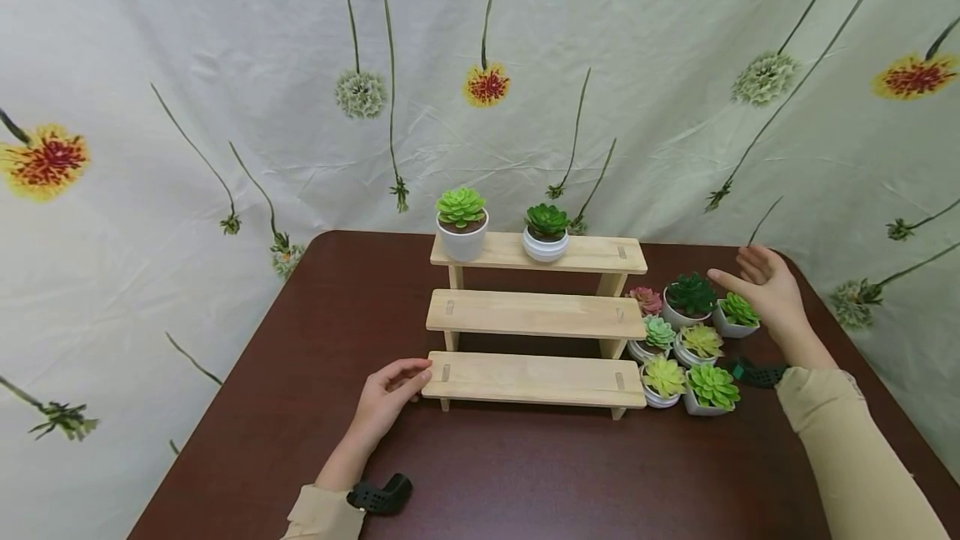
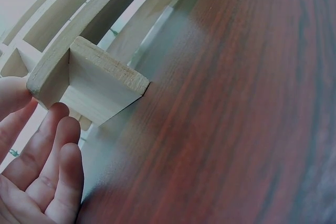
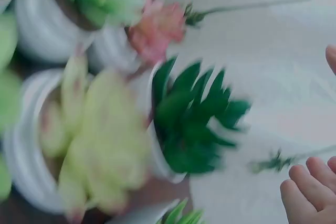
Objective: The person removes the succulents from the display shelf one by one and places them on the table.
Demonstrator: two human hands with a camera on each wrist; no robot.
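A three-step wooden plant stand (image 1: 536, 315) stands on the table. My left hand (image 1: 387, 398) pinches the left end of its lowest step; in the left wrist view the thumb and fingers of that hand (image 2: 44, 166) meet the board's corner. My right hand (image 1: 772, 294) hovers, fingers spread and holding nothing, behind and right of a cluster of potted succulents. Nearest to it are a dark green succulent (image 1: 692, 296) and a bright green one (image 1: 738, 311). In the right wrist view, the dark green succulent (image 3: 194, 119) lies left of the fingers.
On the top step sit a light green succulent (image 1: 461, 219) in a white pot and a darker green one (image 1: 547, 232). Pink (image 1: 646, 300), pale green (image 1: 657, 332) and yellow-green succulents (image 1: 664, 376) crowd the stand's right side. Behind the table (image 1: 360, 298) hangs a flowered cloth (image 1: 300, 40).
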